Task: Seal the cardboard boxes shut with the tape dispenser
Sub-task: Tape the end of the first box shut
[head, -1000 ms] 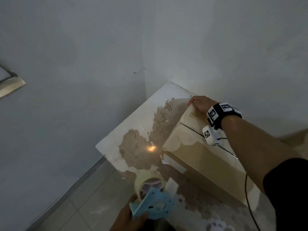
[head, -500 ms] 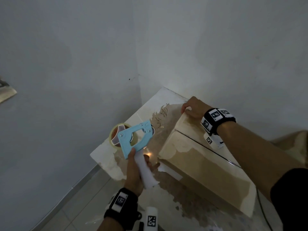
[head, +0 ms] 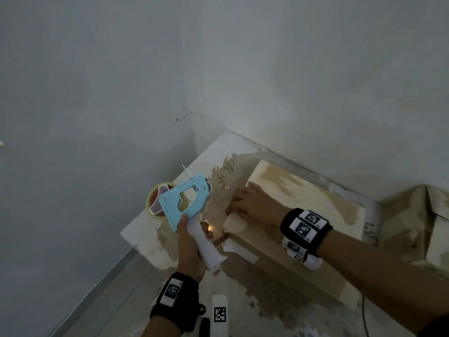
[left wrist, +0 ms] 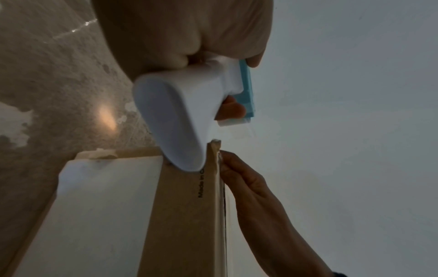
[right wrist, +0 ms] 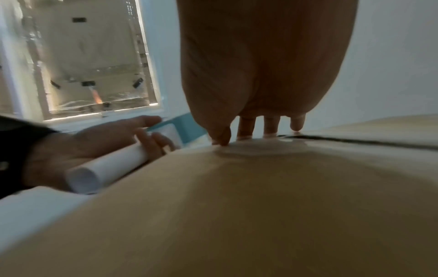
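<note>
My left hand (head: pixel 190 249) grips the white handle (head: pixel 206 249) of a light-blue tape dispenser (head: pixel 185 203), which carries a roll of clear tape (head: pixel 155 199). It is held in the air just left of the cardboard box (head: pixel 306 203). The box lies on a worn table (head: pixel 145 229) with its flaps down. My right hand (head: pixel 251 205) lies flat on the box's left end, its fingers (right wrist: pixel 246 127) pressing the top by the flap seam (right wrist: pixel 355 140). The left wrist view shows the handle (left wrist: pixel 180 116) beside the box end (left wrist: pixel 180 215).
The table stands in a room corner, with walls close behind and to the left. More brown cardboard (head: pixel 410 227) sits at the right edge. Tiled floor (head: pixel 109 300) lies below the table's left side. A window (right wrist: pixel 87 56) shows in the right wrist view.
My left hand has raised the dispenser from the table's near edge to beside the box end. My right hand has slid from the box's far corner to its left end.
</note>
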A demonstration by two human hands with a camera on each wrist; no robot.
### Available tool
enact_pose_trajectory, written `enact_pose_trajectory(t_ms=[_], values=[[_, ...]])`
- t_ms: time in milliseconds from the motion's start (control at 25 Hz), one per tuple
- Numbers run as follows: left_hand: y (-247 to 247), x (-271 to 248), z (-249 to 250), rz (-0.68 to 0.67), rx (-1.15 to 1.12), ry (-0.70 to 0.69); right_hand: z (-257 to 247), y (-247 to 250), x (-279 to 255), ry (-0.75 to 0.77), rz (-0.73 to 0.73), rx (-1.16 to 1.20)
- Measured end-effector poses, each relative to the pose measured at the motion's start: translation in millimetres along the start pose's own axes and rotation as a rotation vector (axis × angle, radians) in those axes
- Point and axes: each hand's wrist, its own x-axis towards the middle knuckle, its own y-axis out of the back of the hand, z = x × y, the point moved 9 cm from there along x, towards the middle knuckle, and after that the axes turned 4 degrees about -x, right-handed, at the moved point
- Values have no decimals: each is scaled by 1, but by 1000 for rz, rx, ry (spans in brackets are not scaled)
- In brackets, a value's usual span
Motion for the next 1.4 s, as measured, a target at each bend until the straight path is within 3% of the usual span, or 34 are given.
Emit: enact_pose_trajectory(t_ms=[120,400,600,1040,1160,1200,1280,1360,1400], values=[[11,4,-3,-25,-43,13,-22,-6,-4,2,-28,-15],[12,4,0,-17,-5,-5,-29,-3,-7,-168,-96,80],[14,1,4,-26,31,29,-38,-21,0,-287,-101,-19],[40,5,17,4,67,65,-43,-28,6,-403,-71,-120],[27,-1,19,58,190,101,-43,-24,3,-425,-12,-89],[32,1,16,134,236,121,-44,-21,1,-413,30,-49],[28,8,10,162,299,151,-47,-12,-16,-395,175,43],[27,7,10,213,356,194,-51,-16,-58,-417,272,21],[25,3,11,142,389,191,-47,-28,-88,-481,288,0]])
